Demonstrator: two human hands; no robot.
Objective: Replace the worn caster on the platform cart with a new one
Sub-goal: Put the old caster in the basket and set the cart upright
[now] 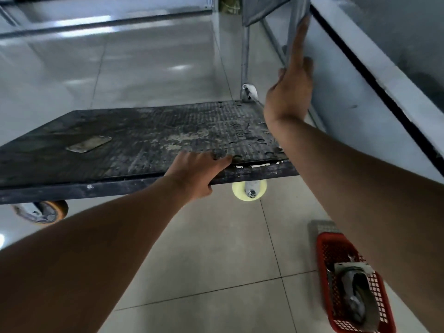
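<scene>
The platform cart (134,138) has a scuffed black deck and stands on the tiled floor. My left hand (197,171) grips the deck's near edge, thumb on top and fingers underneath. My right hand (292,85) holds the cart's grey metal handle bar (296,25), with its fingers stretched up along the tube. A pale yellow caster (249,190) shows under the near edge beside my left hand. An orange caster (44,211) sits under the near left. A grey caster (358,296) lies in a red basket (323,251) at the lower right.
A white wall or counter face (355,97) with a dark strip runs along the right, close to the handle. Glossy floor tiles (216,272) spread in front of and behind the cart. The red basket lies on the floor under my right forearm.
</scene>
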